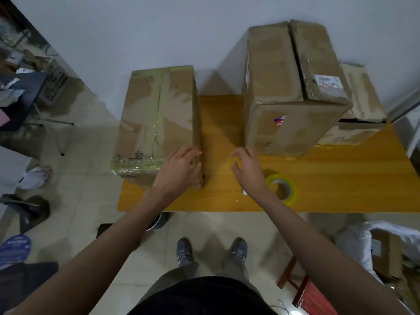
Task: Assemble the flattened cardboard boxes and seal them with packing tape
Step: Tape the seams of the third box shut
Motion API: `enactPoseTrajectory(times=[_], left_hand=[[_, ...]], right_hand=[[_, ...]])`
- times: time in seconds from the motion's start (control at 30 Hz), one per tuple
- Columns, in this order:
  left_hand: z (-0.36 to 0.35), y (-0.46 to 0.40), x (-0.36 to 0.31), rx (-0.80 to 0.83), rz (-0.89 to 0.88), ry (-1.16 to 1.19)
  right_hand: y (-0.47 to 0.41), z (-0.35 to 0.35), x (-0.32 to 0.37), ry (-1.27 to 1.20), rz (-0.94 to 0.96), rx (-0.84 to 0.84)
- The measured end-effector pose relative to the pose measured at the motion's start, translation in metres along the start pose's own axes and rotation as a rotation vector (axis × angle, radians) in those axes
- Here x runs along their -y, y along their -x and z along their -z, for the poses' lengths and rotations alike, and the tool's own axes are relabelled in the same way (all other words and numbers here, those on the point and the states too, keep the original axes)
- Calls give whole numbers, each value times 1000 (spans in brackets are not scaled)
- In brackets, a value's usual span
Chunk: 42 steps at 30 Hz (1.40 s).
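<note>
This looks like a small packing or storage room, maybe the back room of a shop. A plain yellow tabletop [218, 198] stands against a bare white wall [136, 30], and worn cardboard boxes [293, 92] are piled on it beside a roll of packing tape [281, 186]. The floor [86, 137] has pale tiles. On the left there is a dark desk [22, 96] with papers and a plastic crate [55, 84] behind it. On the right floor lie white plastic bags [354, 242] and more cartons [386, 253]. A red stool [302, 292] stands close by.
</note>
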State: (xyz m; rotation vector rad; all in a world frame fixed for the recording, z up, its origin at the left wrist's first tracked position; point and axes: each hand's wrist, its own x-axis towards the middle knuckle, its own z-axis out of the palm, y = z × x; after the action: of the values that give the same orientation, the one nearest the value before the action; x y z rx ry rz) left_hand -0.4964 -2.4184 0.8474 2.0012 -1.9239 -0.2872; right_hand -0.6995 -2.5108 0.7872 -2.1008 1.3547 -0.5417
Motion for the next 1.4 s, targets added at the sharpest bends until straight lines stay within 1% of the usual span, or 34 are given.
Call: enactPoseTrajectory(times=[0.07,0.13,0.2,0.33,0.43,0.53,0.63,0.73,0.87,1.0,1.2,1.3,1.4], left_hand=[[10,7,23,-18,20,26],[16,13,46,-49,39,30],[19,17,63,-62,23,25],[13,23,80,-61,-89,-46],[8,32,90,-128,-138,-64],[7,50,112,-197,-179,-96],[14,68,144,-174,-176,-140],[29,82,175,-167,-128,-151],[51,90,202,-154,-63,-89],[58,81,209,-161,-85,-25],[52,70,210,-264,-87,-52],[54,65,208,-302,-133,-56],[54,62,202,-296,-211,-53]], right_hand=[[-5,-4,39,-65,141,-37],[-7,-13,71,-85,238,-32],[-8,-27,94,-47,316,-16],[-4,-57,126,84,403,14],[6,-70,132,199,398,-22],[18,-77,125,253,415,-70],[23,-83,120,277,434,-94],[24,-87,120,262,397,-116],[22,-88,121,261,385,-162],[15,-85,127,246,348,-211],[7,-80,136,313,274,-154],[8,-82,139,411,257,-122],[4,-83,150,475,215,-76]])
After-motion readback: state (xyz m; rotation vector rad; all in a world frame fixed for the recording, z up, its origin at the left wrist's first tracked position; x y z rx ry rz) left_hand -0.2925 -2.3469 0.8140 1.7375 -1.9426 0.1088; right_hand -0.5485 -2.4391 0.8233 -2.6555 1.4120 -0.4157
